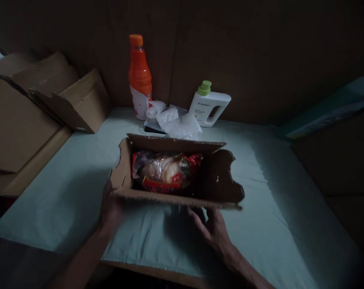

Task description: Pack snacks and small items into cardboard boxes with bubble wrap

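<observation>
An open-topped cardboard box (182, 196) with torn, ragged flap edges is in front of me, its opening tilted toward me. Inside lies a clear and red plastic food packet (166, 170) with pale, roundish pieces in it. My left hand (111, 208), somewhat blurred, grips the box at its near left corner. Under the right part of the near rim, my right hand (213, 228) is against the box, thumb and fingers apart and the fingertips partly hidden by it. Dark shadow lies on the cloth below the box.
Behind the box are an orange bottle (140, 76), crumpled bubble wrap (174, 120) over a dark flat object, and a white jug with a green cap (206, 106). Open cardboard boxes (82, 100) stand left. A green package (329, 108) is at right. Pale cloth (260, 208) covers the table.
</observation>
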`<action>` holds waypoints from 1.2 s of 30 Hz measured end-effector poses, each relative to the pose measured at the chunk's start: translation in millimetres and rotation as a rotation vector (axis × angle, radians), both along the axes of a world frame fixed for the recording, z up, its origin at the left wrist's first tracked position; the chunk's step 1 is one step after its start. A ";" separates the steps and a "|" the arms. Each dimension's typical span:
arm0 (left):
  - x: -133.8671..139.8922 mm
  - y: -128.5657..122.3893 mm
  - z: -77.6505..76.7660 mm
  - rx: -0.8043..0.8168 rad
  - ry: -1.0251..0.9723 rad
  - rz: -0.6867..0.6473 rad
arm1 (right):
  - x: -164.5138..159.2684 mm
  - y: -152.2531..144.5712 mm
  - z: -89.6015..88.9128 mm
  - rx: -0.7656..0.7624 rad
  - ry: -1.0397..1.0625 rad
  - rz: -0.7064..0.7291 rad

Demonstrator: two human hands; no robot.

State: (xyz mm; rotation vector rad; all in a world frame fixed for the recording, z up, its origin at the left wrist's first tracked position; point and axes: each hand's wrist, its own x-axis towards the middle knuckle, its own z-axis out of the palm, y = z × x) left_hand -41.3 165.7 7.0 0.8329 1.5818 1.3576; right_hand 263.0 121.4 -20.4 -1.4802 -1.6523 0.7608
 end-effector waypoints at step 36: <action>16.0 -122.7 46.3 -0.250 -0.564 -0.279 | -19.6 -32.1 60.5 -0.028 0.199 0.082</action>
